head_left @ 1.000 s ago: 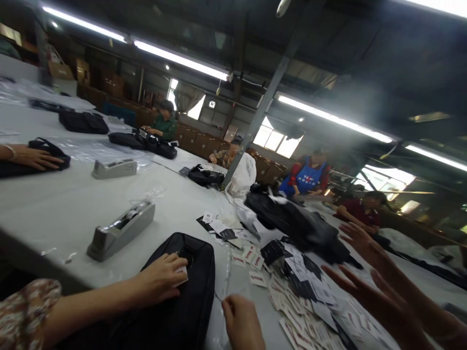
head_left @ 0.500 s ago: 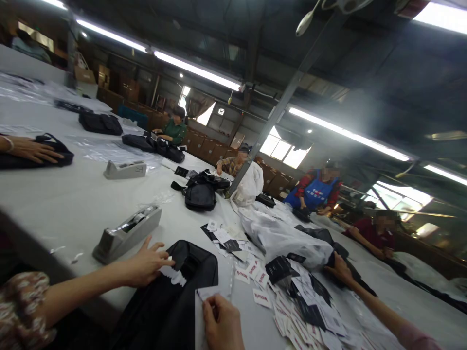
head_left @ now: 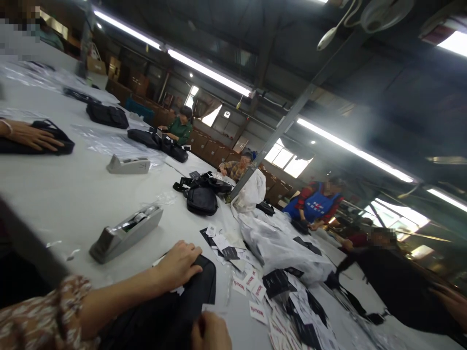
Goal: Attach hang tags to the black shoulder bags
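My left hand [head_left: 178, 265] lies on the top edge of a black bag [head_left: 171, 306] at the near edge of the grey table [head_left: 73, 194]; its fingers are curled over the bag and a bit of white paper shows under them. My right hand [head_left: 210, 334] is at the bottom edge, fingers pinched on a small white tag [head_left: 213, 308] beside the bag. A grey tape dispenser [head_left: 126, 232] stands just left of my left hand.
A heap of white and black tags [head_left: 288, 301] and a white plastic bag [head_left: 280, 243] lie to the right. More black bags, a second tape dispenser [head_left: 128, 165] and another person's hand [head_left: 27, 136] are further along. Several people work at the far side.
My left hand has slid right onto the bag's top edge. My right hand has dropped lower in view. The co-worker's arm at the right has pulled back, lifting a dark garment.
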Available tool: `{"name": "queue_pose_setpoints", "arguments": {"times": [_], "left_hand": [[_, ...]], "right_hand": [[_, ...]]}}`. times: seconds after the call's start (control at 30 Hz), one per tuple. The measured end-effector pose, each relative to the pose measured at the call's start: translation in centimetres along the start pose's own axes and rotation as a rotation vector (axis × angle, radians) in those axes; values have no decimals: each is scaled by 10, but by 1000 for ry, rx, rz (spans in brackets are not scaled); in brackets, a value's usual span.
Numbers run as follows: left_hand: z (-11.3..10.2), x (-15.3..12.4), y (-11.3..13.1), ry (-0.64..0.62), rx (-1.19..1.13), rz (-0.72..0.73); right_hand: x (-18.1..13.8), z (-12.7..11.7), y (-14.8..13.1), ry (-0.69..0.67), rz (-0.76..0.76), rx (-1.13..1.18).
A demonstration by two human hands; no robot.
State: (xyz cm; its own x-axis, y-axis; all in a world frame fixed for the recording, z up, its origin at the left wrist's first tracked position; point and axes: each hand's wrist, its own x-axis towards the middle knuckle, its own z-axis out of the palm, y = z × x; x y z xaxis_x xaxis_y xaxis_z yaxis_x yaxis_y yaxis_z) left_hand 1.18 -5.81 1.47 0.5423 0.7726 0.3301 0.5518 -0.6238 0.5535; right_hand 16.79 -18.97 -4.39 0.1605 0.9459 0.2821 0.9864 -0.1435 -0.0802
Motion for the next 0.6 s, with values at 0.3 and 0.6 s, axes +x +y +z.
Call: {"name": "queue_pose_setpoints", "arguments": {"times": [0.3, 0.6], "left_hand": [[55, -5, -50, -5, -600, -424], [73, 3, -63, -121, -860, -577]], "right_hand": [[31, -4, -18, 205, 146, 654], [48, -18, -31, 32, 104, 214]]}}
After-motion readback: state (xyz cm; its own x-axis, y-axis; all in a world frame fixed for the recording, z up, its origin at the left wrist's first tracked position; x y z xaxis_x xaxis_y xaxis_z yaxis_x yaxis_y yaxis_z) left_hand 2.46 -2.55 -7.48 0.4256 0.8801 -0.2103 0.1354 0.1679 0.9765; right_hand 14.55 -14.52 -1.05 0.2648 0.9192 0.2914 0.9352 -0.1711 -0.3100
